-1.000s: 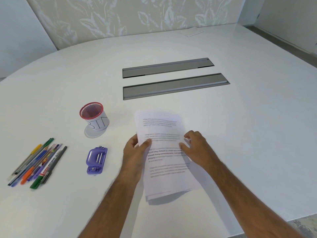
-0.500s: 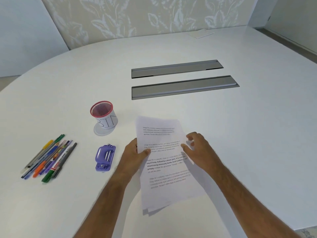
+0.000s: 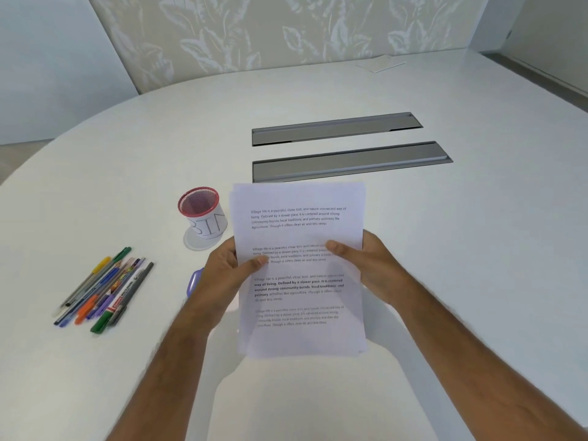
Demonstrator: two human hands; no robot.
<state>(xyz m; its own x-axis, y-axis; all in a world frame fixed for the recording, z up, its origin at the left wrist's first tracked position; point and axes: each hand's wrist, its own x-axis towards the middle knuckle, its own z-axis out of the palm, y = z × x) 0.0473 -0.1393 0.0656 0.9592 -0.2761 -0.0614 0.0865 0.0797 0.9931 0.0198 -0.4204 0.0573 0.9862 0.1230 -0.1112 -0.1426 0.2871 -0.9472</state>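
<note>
Sheets of white printed paper, several of them stacked with their edges slightly out of line, are held up off the white oval table, facing the camera. Four blocks of black text show on the top sheet, the 3rd partly in bold. Both hands grip the stack at about mid-height. The left hand holds the left edge with its thumb pressed on the front and its fingers hidden behind. The right hand holds the right edge the same way, its thumb lying across the 2nd text block.

Just beside the stack's upper left corner stands a red wire-mesh cup wrapped in a white label marked "BIN", on a pale round base. A small purple plastic device peeks out from behind the left wrist, too hidden to identify. Further left lies a loose bundle of coloured pens and markers, all slanting the same way. Beyond the paper, 2 long grey metal slot covers are set into the table, one behind the other. A flat white card lies near the far edge, in front of a leaf-patterned wall.
</note>
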